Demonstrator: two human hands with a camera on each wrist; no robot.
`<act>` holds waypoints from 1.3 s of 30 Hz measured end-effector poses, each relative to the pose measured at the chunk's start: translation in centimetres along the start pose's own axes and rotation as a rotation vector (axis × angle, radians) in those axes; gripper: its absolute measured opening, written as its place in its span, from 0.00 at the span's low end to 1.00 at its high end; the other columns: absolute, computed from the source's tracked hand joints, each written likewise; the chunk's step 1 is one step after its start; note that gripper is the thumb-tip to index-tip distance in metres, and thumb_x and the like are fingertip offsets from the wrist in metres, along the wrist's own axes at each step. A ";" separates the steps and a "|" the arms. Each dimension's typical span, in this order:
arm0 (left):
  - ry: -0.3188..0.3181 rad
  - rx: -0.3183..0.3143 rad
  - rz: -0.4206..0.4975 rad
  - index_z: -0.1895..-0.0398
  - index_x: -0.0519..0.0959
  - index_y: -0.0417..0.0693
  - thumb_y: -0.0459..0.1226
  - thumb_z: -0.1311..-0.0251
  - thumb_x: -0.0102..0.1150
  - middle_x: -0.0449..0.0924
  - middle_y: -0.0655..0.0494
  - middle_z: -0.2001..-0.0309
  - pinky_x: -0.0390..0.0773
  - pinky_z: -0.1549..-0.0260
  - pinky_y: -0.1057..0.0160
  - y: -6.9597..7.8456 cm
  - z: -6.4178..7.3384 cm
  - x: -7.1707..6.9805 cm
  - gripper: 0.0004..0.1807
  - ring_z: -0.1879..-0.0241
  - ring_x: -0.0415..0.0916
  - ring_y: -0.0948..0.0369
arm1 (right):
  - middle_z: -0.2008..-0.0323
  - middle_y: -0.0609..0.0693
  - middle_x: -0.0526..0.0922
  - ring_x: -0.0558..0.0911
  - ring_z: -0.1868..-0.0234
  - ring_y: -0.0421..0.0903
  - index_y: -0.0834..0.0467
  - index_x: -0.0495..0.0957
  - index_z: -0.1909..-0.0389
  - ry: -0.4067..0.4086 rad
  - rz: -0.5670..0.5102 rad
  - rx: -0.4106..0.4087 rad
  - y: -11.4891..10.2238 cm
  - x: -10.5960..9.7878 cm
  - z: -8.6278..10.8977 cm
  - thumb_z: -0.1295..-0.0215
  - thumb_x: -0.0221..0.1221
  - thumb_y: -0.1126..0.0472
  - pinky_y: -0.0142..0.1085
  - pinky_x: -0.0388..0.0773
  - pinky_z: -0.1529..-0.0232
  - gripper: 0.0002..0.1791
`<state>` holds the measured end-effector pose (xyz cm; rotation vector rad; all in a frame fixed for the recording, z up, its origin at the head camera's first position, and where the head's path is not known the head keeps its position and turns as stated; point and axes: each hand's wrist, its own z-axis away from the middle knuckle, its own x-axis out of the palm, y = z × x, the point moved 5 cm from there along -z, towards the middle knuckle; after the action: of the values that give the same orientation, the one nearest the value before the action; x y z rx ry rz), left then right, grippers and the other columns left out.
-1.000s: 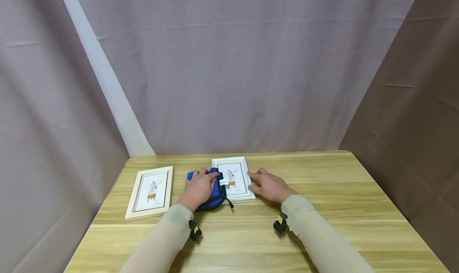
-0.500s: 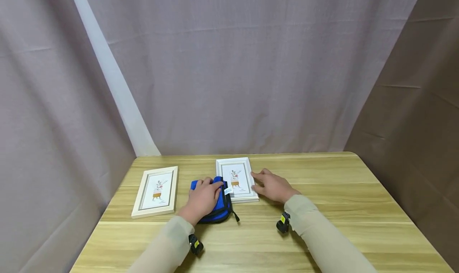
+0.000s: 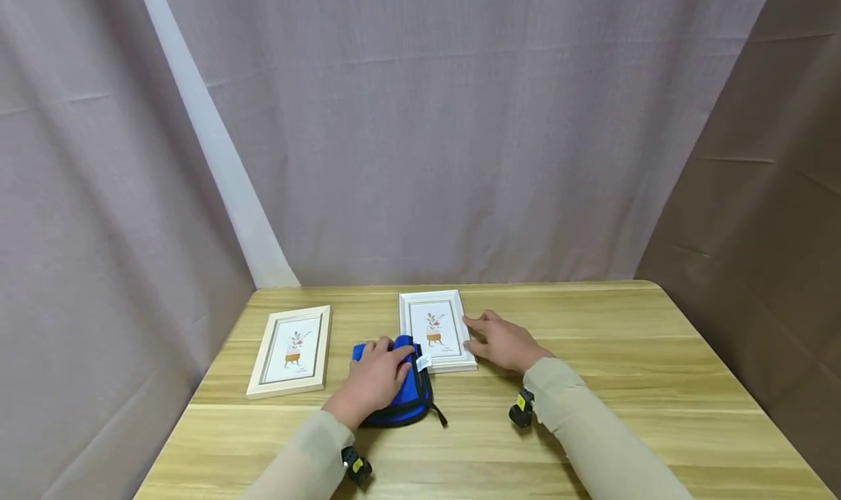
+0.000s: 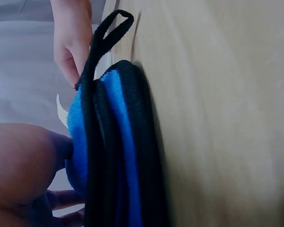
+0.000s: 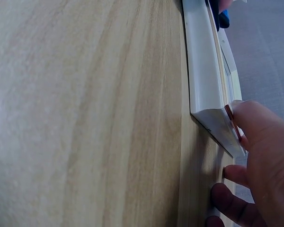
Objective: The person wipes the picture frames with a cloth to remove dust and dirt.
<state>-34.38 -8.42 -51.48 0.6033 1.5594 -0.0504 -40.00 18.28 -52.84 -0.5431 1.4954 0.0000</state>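
Note:
My left hand grips a folded blue towel with black edging, a white label and a black hanging loop. The towel's far end overlaps the near left corner of a white picture frame, which lies face up with a plant print. In the left wrist view the thumb presses into the folded towel, whose layers stand off the table surface. At the frame's right edge, my right hand touches with thumb and forefinger. The right wrist view has that thumb on the white frame's corner, other fingers bent beside it.
A cream picture frame with a similar print lies face up to the left. All of it is on a wood-grain table, with grey curtains behind and at the sides.
My left hand and the towel have slid toward me, off most of the white frame, leaving more of its print visible. The right hand stays at the frame's edge. The head view has shifted slightly.

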 end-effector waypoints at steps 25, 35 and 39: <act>-0.186 0.111 -0.349 0.18 0.70 0.81 0.60 0.23 0.62 0.72 0.36 0.28 0.83 0.48 0.30 3.6 4.9 1.3 0.32 0.30 0.70 0.40 | 0.42 0.52 0.78 0.76 0.63 0.43 0.50 0.70 0.17 -0.005 -0.008 0.028 0.0 0.1 -0.2 0.19 0.63 0.42 0.41 0.75 0.63 0.37; -0.277 0.210 -0.355 0.22 0.69 0.93 0.64 0.26 0.63 0.75 0.48 0.32 0.85 0.51 0.35 8.1 6.9 3.1 0.32 0.36 0.71 0.48 | 0.39 0.53 0.79 0.78 0.59 0.45 0.49 0.69 0.16 0.000 -0.015 0.026 -0.1 0.0 0.0 0.19 0.62 0.40 0.47 0.80 0.57 0.37; -0.305 0.246 -0.353 0.21 0.67 0.96 0.66 0.27 0.61 0.75 0.52 0.32 0.86 0.52 0.37 9.8 7.1 3.9 0.32 0.37 0.72 0.50 | 0.41 0.53 0.79 0.77 0.61 0.45 0.50 0.69 0.16 0.003 -0.018 0.023 -0.2 0.1 0.1 0.19 0.62 0.41 0.46 0.78 0.59 0.38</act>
<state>-23.75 -1.43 -52.66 0.4780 1.3534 -0.5817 -39.88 18.12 -52.84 -0.5382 1.4914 -0.0316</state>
